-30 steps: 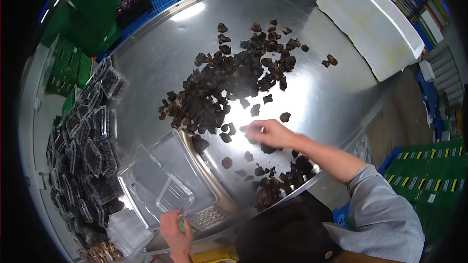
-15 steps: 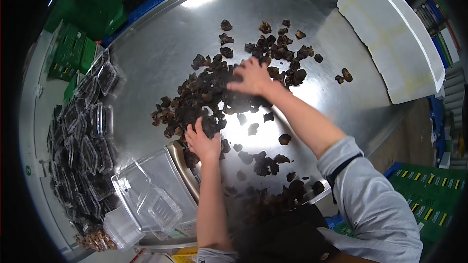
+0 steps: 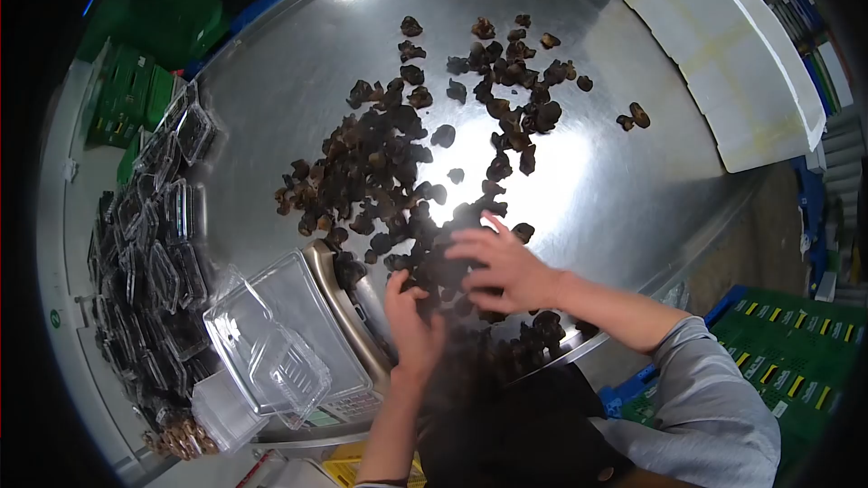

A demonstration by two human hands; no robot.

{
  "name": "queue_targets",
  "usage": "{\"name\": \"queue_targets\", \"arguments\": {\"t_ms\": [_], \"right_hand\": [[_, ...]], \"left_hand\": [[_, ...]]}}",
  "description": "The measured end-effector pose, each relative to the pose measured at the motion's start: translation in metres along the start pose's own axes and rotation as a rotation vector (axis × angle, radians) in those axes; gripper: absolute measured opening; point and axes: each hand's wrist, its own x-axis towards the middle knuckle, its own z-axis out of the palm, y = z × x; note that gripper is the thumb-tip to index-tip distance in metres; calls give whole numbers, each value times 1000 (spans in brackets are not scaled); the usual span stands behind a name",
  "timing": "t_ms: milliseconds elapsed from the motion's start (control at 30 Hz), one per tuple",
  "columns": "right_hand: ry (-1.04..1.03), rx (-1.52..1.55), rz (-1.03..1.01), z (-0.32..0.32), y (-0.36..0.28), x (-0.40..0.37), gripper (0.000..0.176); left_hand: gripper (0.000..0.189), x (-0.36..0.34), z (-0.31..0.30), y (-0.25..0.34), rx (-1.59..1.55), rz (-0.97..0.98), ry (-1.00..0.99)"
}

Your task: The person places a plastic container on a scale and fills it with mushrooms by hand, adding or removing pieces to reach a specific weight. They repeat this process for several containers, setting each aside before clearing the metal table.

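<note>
Dark brown, curled mushroom-like pieces [image 3: 362, 158] lie in a loose heap on the shiny metal table [image 3: 289, 81], with scattered ones at the right and back. My left hand [image 3: 413, 325] is just right of the scale, thumb and fingers apart at the near edge of the pieces. My right hand [image 3: 502, 267] is over the near pieces, fingers spread and slightly blurred, touching or just above them. Between both hands lie more dark pieces, partly smeared by motion. A clear plastic tray [image 3: 285, 370] rests on the scale [image 3: 348, 312] left of my left hand.
Many filled clear packs [image 3: 163, 253] are piled at the left, near a stack of empty clear trays [image 3: 226, 407]. A white foam box [image 3: 714, 54] stands at the back right. Green crates [image 3: 796, 352] are at the lower right, others [image 3: 122, 95] at the upper left.
My right hand has moved from the middle of the heap down toward me, and dark pieces now lie nearer. My left hand has moved slightly nearer and to the right.
</note>
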Motion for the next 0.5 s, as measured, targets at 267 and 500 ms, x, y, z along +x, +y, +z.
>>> {"name": "queue_targets", "arguments": {"t_ms": [267, 500], "right_hand": [[7, -132, 510, -11, 49, 16, 85], [-45, -13, 406, 53, -19, 13, 91]], "left_hand": [[107, 27, -22, 15, 152, -214, -166], [80, 23, 15, 11, -87, -163, 7]]}}
